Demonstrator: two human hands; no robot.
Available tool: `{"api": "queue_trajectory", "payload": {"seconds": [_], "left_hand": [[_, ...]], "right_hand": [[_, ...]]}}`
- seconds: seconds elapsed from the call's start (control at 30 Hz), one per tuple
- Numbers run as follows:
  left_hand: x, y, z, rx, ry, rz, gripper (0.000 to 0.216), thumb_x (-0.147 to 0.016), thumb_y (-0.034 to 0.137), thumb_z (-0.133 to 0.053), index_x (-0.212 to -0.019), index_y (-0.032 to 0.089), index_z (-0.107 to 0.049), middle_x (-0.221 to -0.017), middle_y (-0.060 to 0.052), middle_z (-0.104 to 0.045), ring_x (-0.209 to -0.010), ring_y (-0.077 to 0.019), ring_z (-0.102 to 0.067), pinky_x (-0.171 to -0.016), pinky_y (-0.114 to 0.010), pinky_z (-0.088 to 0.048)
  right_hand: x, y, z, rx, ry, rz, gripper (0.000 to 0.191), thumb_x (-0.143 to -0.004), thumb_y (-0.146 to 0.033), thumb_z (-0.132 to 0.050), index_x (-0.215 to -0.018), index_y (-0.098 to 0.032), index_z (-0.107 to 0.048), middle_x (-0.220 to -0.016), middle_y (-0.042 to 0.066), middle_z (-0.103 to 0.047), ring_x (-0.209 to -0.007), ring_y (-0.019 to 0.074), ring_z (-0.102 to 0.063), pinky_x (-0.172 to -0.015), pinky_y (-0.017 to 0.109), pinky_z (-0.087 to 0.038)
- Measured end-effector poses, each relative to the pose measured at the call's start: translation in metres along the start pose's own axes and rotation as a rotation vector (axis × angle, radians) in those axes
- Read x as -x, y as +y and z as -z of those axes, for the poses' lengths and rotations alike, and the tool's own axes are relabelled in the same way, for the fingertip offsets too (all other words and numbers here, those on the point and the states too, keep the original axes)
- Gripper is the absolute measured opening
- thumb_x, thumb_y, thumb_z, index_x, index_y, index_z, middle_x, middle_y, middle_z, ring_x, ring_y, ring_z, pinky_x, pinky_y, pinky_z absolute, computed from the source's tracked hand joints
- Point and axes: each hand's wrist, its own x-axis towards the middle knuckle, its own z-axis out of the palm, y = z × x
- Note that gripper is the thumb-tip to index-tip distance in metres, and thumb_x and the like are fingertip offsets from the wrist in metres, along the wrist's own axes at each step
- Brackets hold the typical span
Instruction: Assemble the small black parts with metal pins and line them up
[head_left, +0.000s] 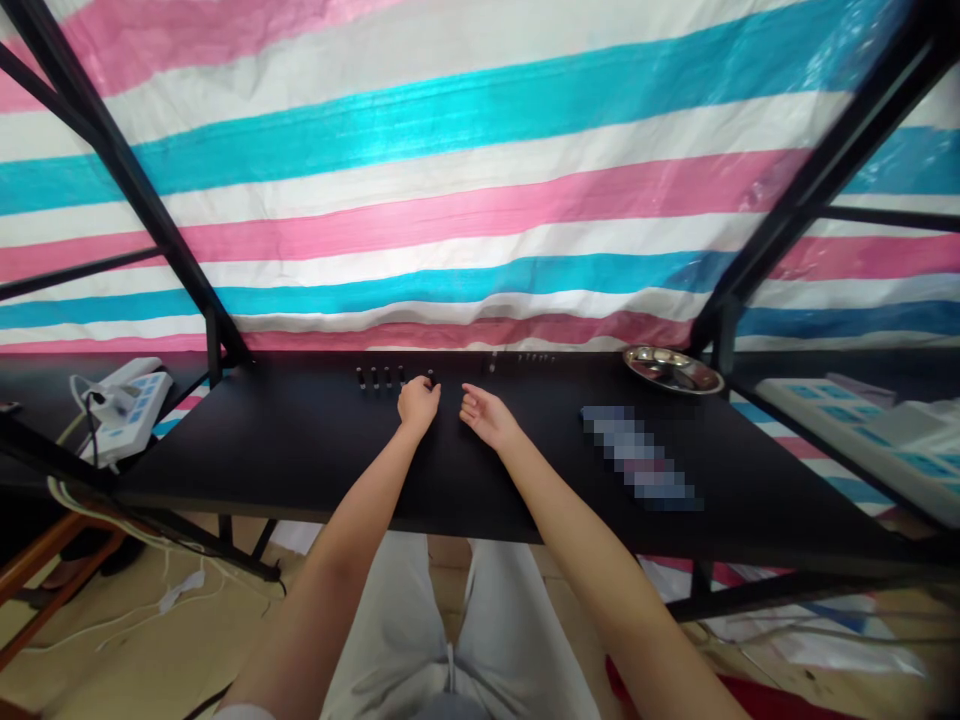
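Observation:
My left hand [418,404] is over the middle of the black table [300,440], its fingers closed at a small dark cylinder [431,379] with a pale end, which seems pinched at the fingertips. To its left stands a row of several similar dark cylinders [374,378], the nearest partly covered by the hand. A short gap away, my right hand [487,416] hovers with fingers curled and the index finger reaching left. Whatever its fingertips hold, if anything, is too small to make out. Beyond it lie a small clear or shiny piece [493,362] and a row of several tiny pieces [536,358].
A shiny metal dish [673,371] sits at the back right. In front of it lies a blurred-out flat object [637,458]. Power strips [139,415] with cables are at the left. Black frame posts [161,225] and a striped sheet [465,200] bound the table.

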Motion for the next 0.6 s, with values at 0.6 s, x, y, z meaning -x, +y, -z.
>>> {"api": "queue_trajectory", "payload": {"seconds": [0.6], "left_hand": [[-0.033, -0.007, 0.002, -0.358, -0.073, 0.070, 0.026, -0.080, 0.030, -0.049, -0.090, 0.012, -0.064, -0.095, -0.019, -0.064, -0.090, -0.0288, -0.062, -0.074, -0.036, -0.046]], "right_hand": [[0.001, -0.007, -0.002, 0.073, 0.073, 0.102, 0.009, -0.072, -0.027, -0.056, -0.068, -0.020, -0.052, -0.045, -0.008, -0.030, -0.036, 0.0052, -0.024, -0.037, 0.022, -0.025]]}}
